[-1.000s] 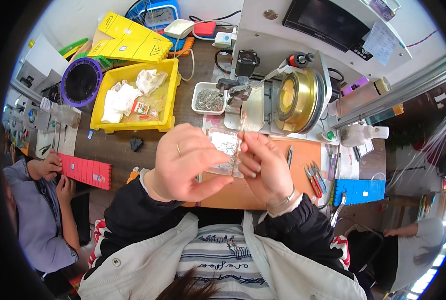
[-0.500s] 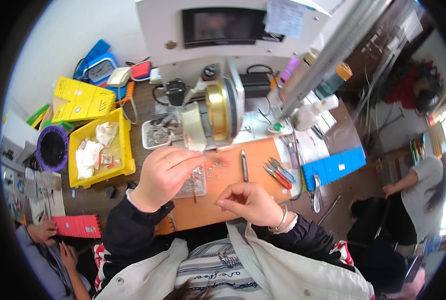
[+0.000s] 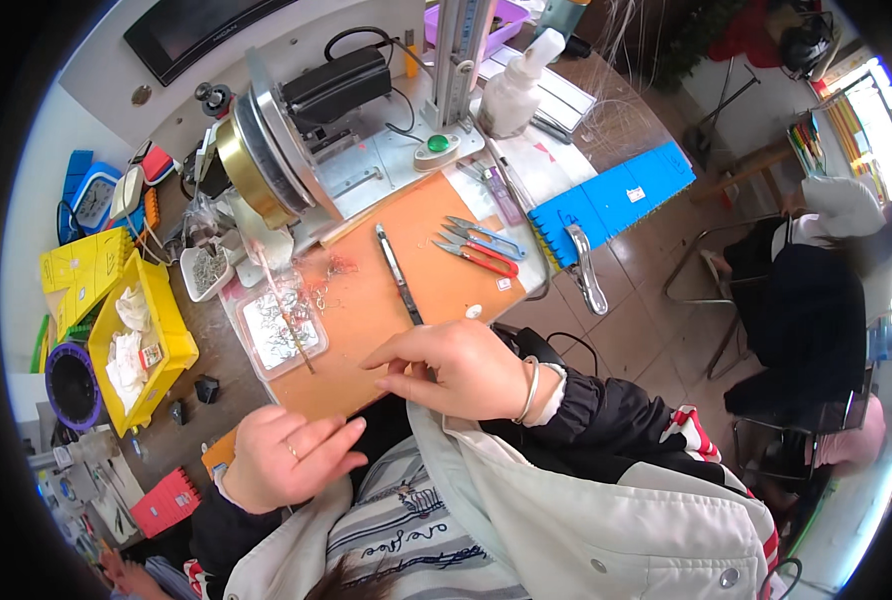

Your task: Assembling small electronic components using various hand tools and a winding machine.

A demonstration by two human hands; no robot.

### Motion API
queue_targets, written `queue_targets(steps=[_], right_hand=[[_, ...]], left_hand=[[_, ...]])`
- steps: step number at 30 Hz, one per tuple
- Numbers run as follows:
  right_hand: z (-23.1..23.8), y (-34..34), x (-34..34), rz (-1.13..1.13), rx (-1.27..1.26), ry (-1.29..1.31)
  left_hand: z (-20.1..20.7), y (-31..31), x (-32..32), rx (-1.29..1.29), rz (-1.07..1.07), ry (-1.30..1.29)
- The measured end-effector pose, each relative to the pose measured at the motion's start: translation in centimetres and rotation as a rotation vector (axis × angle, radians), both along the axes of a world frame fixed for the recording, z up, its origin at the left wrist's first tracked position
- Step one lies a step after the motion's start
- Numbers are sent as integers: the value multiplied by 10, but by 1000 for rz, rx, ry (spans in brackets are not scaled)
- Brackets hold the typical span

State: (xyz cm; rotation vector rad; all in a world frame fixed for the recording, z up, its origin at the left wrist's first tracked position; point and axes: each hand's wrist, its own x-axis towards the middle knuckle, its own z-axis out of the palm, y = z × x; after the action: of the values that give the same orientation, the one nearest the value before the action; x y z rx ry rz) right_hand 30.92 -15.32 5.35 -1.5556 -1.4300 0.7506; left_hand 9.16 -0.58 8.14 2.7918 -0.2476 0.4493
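Note:
Low at the bench's front edge, my left hand [image 3: 291,455] is closed, thumb and fingers drawn together toward the right. Whatever it pinches is too fine to make out. My right hand [image 3: 456,370] is bent with thumb and forefinger close together, over the near edge of the orange board [image 3: 366,310]. Anything between those fingers is too small to name. Beyond my right hand lies a slim dark pen-like tool [image 3: 398,275]. Left of it, a clear tray [image 3: 281,335] holds small metal pieces, with a thin stick across it.
Red-handled snips [image 3: 486,262] and blue-handled snips [image 3: 496,243] lie on the board. Behind stands a machine with a brass wheel [image 3: 241,175]. A blue notched board [image 3: 616,200] is at right, a yellow bin [image 3: 171,345] at left. Another person [image 3: 816,250] sits far right.
My left hand has come down and toward me from above the tray. My right hand has risen slightly, staying at the board's near edge. The whole view has turned and shifted rightward.

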Motion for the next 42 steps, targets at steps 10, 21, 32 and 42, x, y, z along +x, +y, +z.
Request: queue_targets(steps=[10,21,32,42], right_hand=[[22,-35,38,-323,209,28],[64,-30,57,-194,250,165],[118,49,-70,493,276,381],[87,55,-101,451,517,424]], left_hand=[[64,7,43,-162,130,-445],[175,20,50,-13,234,-619],[203,-9,70,557,227,-720],[195,-45,66,-707,235,-375]])
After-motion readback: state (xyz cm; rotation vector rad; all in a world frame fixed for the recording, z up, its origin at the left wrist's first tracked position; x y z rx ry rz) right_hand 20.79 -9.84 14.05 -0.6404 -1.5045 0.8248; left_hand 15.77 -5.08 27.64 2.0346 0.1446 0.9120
